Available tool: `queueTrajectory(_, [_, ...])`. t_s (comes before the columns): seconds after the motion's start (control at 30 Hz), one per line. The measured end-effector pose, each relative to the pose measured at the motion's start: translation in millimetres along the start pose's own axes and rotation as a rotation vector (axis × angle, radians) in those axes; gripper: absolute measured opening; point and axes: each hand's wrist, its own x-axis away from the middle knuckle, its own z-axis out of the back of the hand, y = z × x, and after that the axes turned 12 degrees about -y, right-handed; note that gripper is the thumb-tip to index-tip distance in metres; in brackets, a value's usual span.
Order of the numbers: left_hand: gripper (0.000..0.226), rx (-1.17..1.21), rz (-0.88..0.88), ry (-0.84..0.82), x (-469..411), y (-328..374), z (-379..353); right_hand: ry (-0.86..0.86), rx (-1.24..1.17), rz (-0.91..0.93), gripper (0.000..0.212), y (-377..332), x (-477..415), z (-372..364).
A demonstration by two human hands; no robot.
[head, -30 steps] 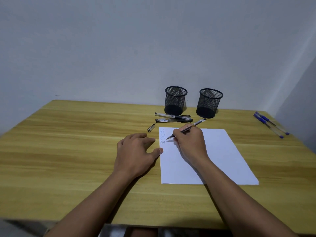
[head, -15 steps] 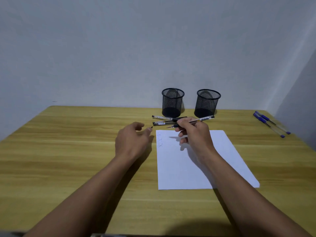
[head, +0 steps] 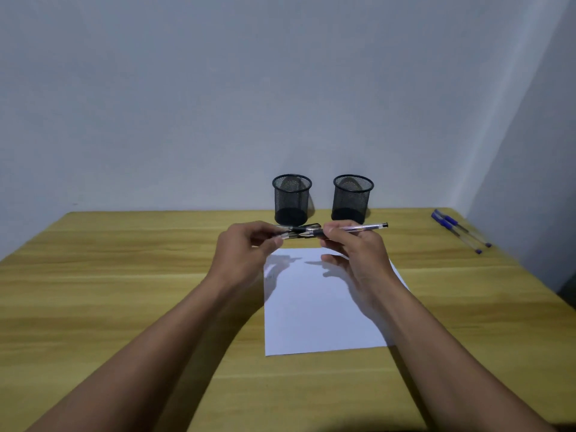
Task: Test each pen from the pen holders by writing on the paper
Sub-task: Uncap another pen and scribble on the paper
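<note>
I record the right hand (head: 355, 254) pinching a pen (head: 364, 227) above the far edge of the paper (head: 311, 307). Its long axis is level and its tip points left toward the left hand (head: 246, 247), which pinches a small piece, probably the cap (head: 283, 235), in line and just apart. The left pen holder (head: 291, 198) and right pen holder (head: 352, 198) look empty. Black pens (head: 311, 226) lie on the counter (head: 124, 275).

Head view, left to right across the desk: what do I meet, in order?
Left hand → left pen holder → right pen holder → two blue pens. Right hand and paper overlap these, so omitted.
</note>
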Motion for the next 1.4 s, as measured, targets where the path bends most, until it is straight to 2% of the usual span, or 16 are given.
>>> queueTrajectory(0.33, [0.014,0.091,-0.102,-0.139,1,39,-10,-0.075,0.0,0.016,0.006,-22,12,12])
queueTrajectory(0.5, [0.012,0.39,-0.04,-0.135,2,54,-17,-0.119,-0.064,0.042,0.006,-31,14,13])
queueTrajectory(0.6, [0.011,0.481,-0.027,-0.145,3,57,-20,-0.102,-0.009,0.074,0.004,-33,16,14])
queueTrajectory(0.77, [0.009,0.477,-0.018,-0.132,5,57,-24,-0.11,0.037,0.087,0.005,-33,19,16])
queueTrajectory(0.9, [0.007,0.413,-0.019,-0.148,5,55,-23,-0.189,0.082,0.037,0.003,-38,20,21])
queueTrajectory(1.0, [0.007,0.409,0.008,-0.132,-1,52,-19,-0.13,0.039,0.051,0.009,-46,20,35])
queueTrajectory(1.07, [0.008,0.393,0.009,-0.125,-4,52,-18,-0.085,0.173,0.108,0.012,-53,19,49])
queueTrajectory(1.2, [0.01,0.363,-0.002,-0.151,-11,59,-32,-0.076,0.613,0.183,0.011,-64,20,69])
queueTrajectory(1.4, [0.009,0.366,-0.009,-0.215,-39,80,-72,0.039,0.971,0.202,0.013,-79,26,105])
